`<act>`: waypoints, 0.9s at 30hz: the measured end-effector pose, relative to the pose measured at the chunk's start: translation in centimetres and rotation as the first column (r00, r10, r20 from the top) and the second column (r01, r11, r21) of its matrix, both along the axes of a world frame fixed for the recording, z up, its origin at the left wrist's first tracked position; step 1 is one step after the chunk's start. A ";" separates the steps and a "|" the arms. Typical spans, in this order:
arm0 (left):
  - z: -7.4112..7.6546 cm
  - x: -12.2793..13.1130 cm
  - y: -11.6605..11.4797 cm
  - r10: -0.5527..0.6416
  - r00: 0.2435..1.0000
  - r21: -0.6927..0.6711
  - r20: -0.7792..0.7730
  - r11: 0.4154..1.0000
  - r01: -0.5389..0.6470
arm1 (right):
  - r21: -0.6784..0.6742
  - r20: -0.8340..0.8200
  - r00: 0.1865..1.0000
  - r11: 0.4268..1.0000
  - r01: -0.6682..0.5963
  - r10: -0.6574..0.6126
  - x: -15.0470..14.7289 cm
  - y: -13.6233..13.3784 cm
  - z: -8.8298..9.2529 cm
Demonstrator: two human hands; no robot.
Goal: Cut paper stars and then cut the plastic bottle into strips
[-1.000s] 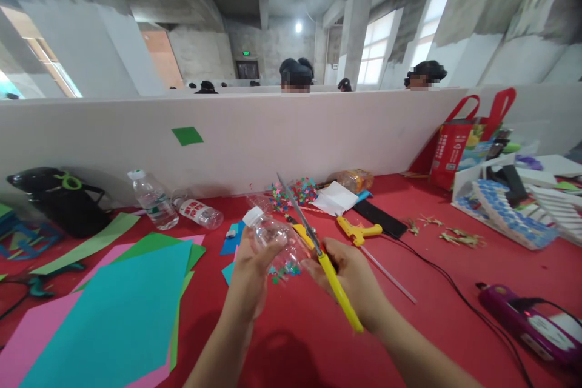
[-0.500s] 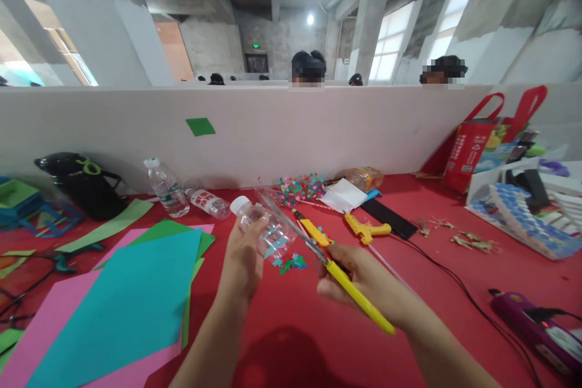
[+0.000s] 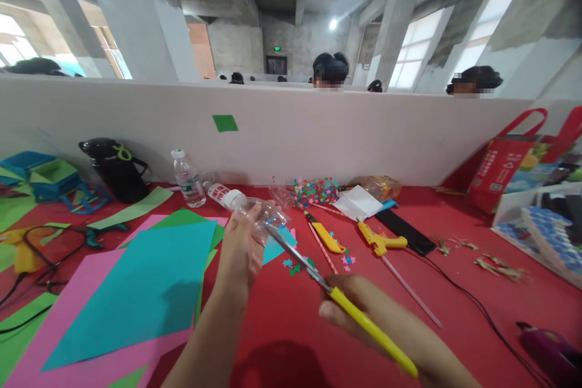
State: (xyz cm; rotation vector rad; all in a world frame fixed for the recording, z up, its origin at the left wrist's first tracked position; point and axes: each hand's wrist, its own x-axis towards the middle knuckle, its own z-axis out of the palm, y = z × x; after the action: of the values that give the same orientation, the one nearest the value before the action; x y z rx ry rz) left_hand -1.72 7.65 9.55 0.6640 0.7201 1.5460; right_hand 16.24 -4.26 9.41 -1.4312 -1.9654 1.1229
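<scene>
My left hand is closed round a small clear plastic bottle with a white cap, held tilted above the red table. My right hand grips yellow-handled scissors. Their metal blades point up and left, and the tips touch the bottle's side. Small coloured paper stars lie on the table just below the bottle.
Teal, pink and green paper sheets cover the left. Two water bottles, a black bag, a yellow glue gun, a yellow knife, a phone and a red bag stand along the white partition. People sit beyond it.
The view has swung left and down. The scissors have tipped from upright to slanting, their tips now against the bottle. My right hand has drawn back towards me.
</scene>
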 end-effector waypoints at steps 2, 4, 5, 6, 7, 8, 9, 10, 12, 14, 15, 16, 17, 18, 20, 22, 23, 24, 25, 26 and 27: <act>0.2 0.4 -0.5 -0.003 1.000 0.008 -0.010 1.000 0.003 | -0.017 -0.021 1.000 1.000 -0.003 0.002 -0.1 -0.1 -0.3; 0.4 0.5 -0.9 -0.006 1.000 0.023 -0.016 1.000 0.007 | -0.037 -0.025 1.000 0.999 0.008 -0.009 -0.2 -0.1 -0.3; 0.4 0.5 -1.0 -0.009 1.000 0.034 -0.019 0.999 0.010 | -0.047 -0.026 1.000 0.999 0.011 -0.012 -0.2 -0.1 -0.4; 0.5 0.5 -1.0 -0.009 1.000 0.045 -0.021 0.999 0.010 | -0.057 -0.027 1.000 0.998 0.009 -0.010 -0.3 -0.2 -0.3; 0.5 0.5 -1.0 -0.008 1.000 0.054 -0.022 0.999 0.009 | -0.068 -0.030 1.000 0.998 0.006 -0.008 -0.3 -0.2 -0.3; 0.5 0.4 -1.0 -0.005 1.000 0.061 -0.024 0.998 0.006 | -0.077 -0.032 0.999 0.997 0.005 -0.008 -0.3 -0.2 -0.3; 0.5 0.4 -1.0 0.000 1.000 0.066 -0.027 0.998 0.002 | -0.080 -0.034 0.999 0.997 0.005 -0.008 -0.3 -0.2 -0.3; 0.5 0.3 -1.0 0.004 1.000 0.070 -0.029 0.998 -0.002 | -0.082 -0.033 0.999 0.997 0.000 -0.003 -0.3 -0.3 -0.3; 0.5 0.3 -0.9 0.012 0.999 0.076 -0.032 0.997 -0.009 | -0.083 -0.032 0.999 0.997 -0.008 0.005 -0.2 -0.4 -0.4; 0.5 0.3 -0.9 0.020 0.999 0.079 -0.034 0.997 -0.017 | -0.081 -0.023 1.000 0.997 0.001 -0.003 -0.2 -0.5 -0.6; 0.6 0.2 -1.0 0.026 0.999 0.080 -0.033 0.997 -0.023 | -0.079 -0.018 1.000 0.997 0.010 -0.012 -0.2 -0.5 -0.8; 0.6 0.2 -1.0 0.032 0.999 0.082 -0.032 0.996 -0.029 | -0.075 -0.015 1.000 0.997 0.023 -0.024 -0.2 -0.5 -1.0; 0.7 0.1 -1.0 0.039 0.999 0.086 -0.031 0.996 -0.036 | -0.069 -0.015 0.999 0.997 0.034 -0.035 -0.2 -0.5 -1.2; 0.8 0.1 -0.9 0.044 0.999 0.092 -0.029 0.995 -0.042 | -0.067 -0.018 0.999 0.997 0.038 -0.039 -0.2 -0.4 -1.5; 0.9 -0.1 -0.9 0.049 0.998 0.117 -0.026 0.992 -0.046 | -0.078 -0.031 0.999 0.996 0.036 -0.038 -0.3 -0.3 -1.9; 1.1 -0.3 -0.8 0.056 0.998 0.153 -0.029 0.987 -0.051 | -0.087 -0.038 0.998 0.995 0.039 -0.043 -0.3 0.0 -2.3; 1.1 -0.4 -0.7 0.060 0.998 0.167 -0.032 0.985 -0.054 | -0.085 -0.040 0.998 0.996 0.040 -0.043 -0.3 0.1 -2.4; 1.2 -0.5 -0.7 0.065 0.997 0.176 -0.036 0.983 -0.057 | -0.078 -0.044 0.998 0.996 0.039 -0.043 -0.3 0.2 -2.5; 1.2 -0.6 -0.7 0.069 0.997 0.184 -0.040 0.981 -0.060 | -0.068 -0.049 0.998 0.997 0.038 -0.042 -0.3 0.2 -2.6; 1.2 -0.6 -0.7 0.070 0.997 0.189 -0.044 0.980 -0.060 | -0.061 -0.059 0.998 0.998 0.033 -0.036 -0.3 0.3 -2.6; 1.3 -0.7 -0.7 0.066 0.997 0.194 -0.050 0.980 -0.055 | -0.058 -0.071 0.997 0.998 0.024 -0.028 -0.3 0.3 -2.5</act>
State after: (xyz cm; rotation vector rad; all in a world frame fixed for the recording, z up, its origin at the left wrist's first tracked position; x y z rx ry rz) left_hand -2.42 6.94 10.80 0.8387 0.6426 1.6722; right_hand 15.98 -3.97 6.90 -1.4209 -1.8738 1.2110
